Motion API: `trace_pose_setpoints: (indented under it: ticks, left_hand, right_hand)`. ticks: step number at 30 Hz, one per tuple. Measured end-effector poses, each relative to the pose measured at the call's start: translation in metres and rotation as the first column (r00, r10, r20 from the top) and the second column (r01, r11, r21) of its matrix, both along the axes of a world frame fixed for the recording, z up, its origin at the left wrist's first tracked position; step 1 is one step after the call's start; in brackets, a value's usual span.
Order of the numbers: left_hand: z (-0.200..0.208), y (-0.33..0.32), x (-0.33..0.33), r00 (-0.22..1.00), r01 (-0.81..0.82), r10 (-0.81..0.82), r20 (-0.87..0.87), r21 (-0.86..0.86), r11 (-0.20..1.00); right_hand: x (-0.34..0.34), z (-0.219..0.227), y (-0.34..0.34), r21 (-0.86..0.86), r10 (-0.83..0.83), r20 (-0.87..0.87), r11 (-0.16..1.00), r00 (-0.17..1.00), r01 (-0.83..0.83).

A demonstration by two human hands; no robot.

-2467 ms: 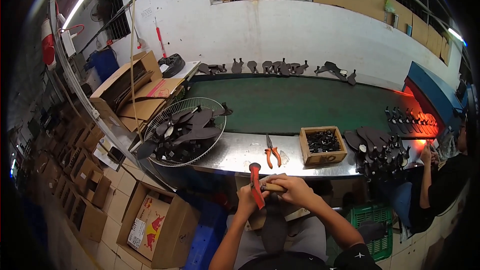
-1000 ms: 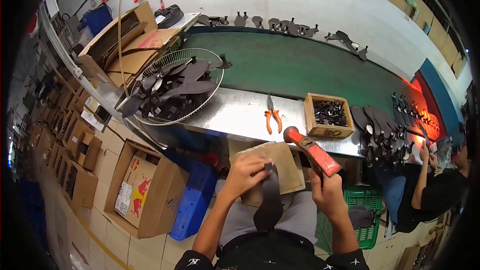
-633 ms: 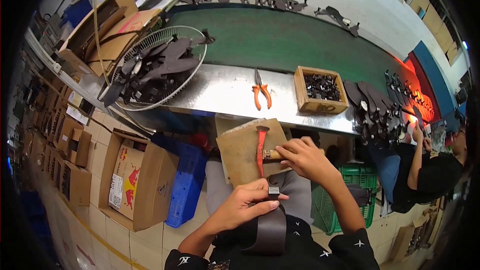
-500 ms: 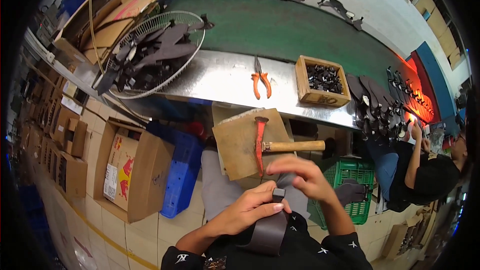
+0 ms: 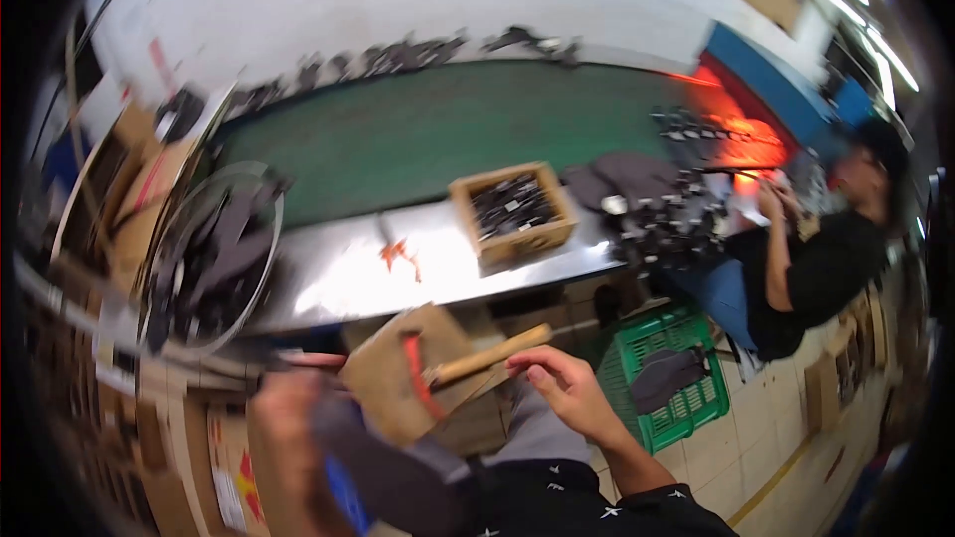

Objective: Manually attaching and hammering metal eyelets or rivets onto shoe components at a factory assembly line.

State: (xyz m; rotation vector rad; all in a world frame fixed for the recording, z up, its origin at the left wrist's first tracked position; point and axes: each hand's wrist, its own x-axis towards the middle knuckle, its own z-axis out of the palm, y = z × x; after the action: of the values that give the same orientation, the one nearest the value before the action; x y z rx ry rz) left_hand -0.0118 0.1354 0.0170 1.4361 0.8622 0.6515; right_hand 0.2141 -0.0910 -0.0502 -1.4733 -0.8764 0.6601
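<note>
Down at the lower left, the person's left grip is blurring badly, yet it is clearly grasping the dark sole near its upper end; exactly where each finger is pressing, I can't tell. The sole is sloping away to the right, down across the grey trousers toward the black shirt.

And the right grip? It is hovering released and empty, fingers loosely curling, just beside the handle of the hammer; contact is too close to call! That hammer is lying on the tan board, red head to the left, wooden handle pointing up to the right.

On the metal desk, orange-handled pliers are lying between the wire basket, which is holding dark pieces, and the wooden box, which is carrying small black parts. Beyond, the green belt is stretching along the white wall. Over right, a red glow is blazing at the blue machine, with a co-worker sitting close by, hands raised near it. Below, a green crate is holding another dark piece.
</note>
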Motion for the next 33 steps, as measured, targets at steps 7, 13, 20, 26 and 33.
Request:
trace_pose_setpoints:
  ticks: [7, 13, 20, 26, 33]
  left_hand:
    - [0.0, 0.273, -0.146, 0.545, -0.681, 0.807, 0.227, 0.681, 0.269]
    - [-0.028, 0.157, -0.024, 0.864, -0.446, 0.482, 0.146, 0.667, 0.597]
    - [0.011, 0.011, 0.061, 0.97, -0.083, 0.235, -0.062, 0.824, 0.56]
    - [0.004, -0.084, 0.098, 0.889, 0.133, -0.397, 0.229, 0.701, 0.701]
    - [0.016, -0.103, 0.027, 0.804, -0.034, 0.061, 0.592, -0.056, 0.998]
  right_hand:
    - [0.189, 0.048, -0.054, 0.352, -0.729, 0.638, 0.563, 0.249, 0.747]
    - [0.335, 0.014, -0.065, 0.019, -0.032, 0.999, 0.749, 0.009, 0.662]
    - [0.261, 0.101, 0.02, 0.196, -0.538, 0.515, 0.832, 0.667, 0.519]
    - [0.024, 0.184, 0.002, -0.127, 0.459, 0.242, 0.889, 0.855, -0.441]
    - [0.011, -0.002, 0.055, -0.036, 0.081, 0.783, 0.996, 0.616, -0.086]
